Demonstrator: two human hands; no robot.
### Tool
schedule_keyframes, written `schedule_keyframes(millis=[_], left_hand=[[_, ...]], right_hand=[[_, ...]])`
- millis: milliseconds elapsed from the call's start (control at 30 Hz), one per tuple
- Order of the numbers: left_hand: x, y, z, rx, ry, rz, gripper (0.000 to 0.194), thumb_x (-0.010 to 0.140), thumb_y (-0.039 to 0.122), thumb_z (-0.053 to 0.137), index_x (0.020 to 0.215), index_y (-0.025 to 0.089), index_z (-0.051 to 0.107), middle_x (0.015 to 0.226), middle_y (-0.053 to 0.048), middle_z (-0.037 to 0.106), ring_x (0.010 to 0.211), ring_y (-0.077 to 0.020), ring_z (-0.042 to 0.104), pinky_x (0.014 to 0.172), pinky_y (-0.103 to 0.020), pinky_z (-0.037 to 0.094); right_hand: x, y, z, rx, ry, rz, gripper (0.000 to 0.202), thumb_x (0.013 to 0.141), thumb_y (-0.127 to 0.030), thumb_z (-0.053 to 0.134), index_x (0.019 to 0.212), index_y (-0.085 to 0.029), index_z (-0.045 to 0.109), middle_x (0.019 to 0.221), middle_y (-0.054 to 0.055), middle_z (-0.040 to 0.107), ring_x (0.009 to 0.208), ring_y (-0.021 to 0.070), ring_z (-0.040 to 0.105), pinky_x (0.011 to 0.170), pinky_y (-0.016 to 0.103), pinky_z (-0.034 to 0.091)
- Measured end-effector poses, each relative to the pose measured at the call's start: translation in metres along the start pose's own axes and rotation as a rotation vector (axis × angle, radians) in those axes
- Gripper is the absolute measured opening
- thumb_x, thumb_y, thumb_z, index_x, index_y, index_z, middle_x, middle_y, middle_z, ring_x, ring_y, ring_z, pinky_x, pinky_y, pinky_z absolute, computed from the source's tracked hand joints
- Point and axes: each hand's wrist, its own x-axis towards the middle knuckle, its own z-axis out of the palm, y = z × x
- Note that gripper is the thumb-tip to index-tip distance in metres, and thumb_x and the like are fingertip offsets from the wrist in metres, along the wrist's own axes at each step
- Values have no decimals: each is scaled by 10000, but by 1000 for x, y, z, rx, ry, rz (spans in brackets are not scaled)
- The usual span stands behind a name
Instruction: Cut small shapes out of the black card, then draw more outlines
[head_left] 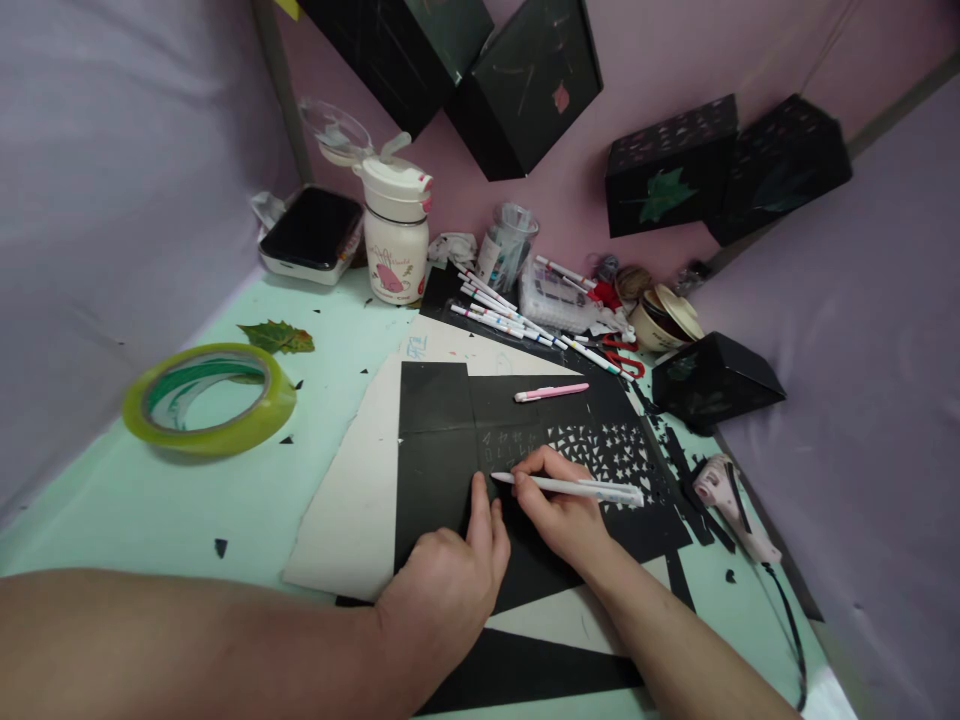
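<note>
My right hand [559,505] is closed around a white pen [577,487], its tip on a sheet of black card [435,470]. Faint pale outlines [508,448] are drawn near the tip. Right of them, the card has rows of cut-out triangles, stars and hearts [630,455], partly behind the pen. My left hand [454,570] rests on the card with index and middle fingers stretched out, just left of the pen tip, holding nothing. A pink pen-like tool [551,393] lies across the card's upper part. White paper [349,490] shows under the card.
A roll of yellow-green tape [281,400] lies left, by a leaf [277,337]. Behind stand a white bottle [397,240], a phone [315,228], several markers [502,315] and red scissors [622,360]. At right are a black box [712,385] and a corded pink tool [739,510]. Black boxes [525,90] hang above.
</note>
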Motion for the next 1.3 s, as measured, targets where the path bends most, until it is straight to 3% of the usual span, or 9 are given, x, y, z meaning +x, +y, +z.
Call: schedule_keyframes(millis=[167,467,867,1300], left_hand=[[0,0,3,5,20,0,491,877,180,425,1347,81,526,1329,-351,422,408,-162,591,357,-257,443],[-1,1,1,7,3,12,501,886,203,445,1370,89,501,1335,-355,413,424,-161,605,364,-247,434],[-1,2,4,2,7,21,514,881,187,450,1383,83,483,1342,-358,407,440,-161,607,371,-249,435],[-1,2,3,21,-5,26,505,893,202,454,1385,93,480,1345,-358,403,444,-147,607,379,-239,444]], right_hand=[[-1,4,1,-6,71,2,161,815,-166,536,657,-198,535,565,-44,526,503,102,490,504,218,376],[-3,7,0,2,84,43,149,825,-185,543,678,-198,561,590,-31,575,534,117,539,534,227,415],[-1,4,0,-39,57,69,147,843,-223,548,708,-198,600,614,-9,639,553,133,594,548,236,444],[-1,3,-1,-39,48,15,171,827,-196,539,656,-199,547,566,-35,554,503,110,514,509,223,395]])
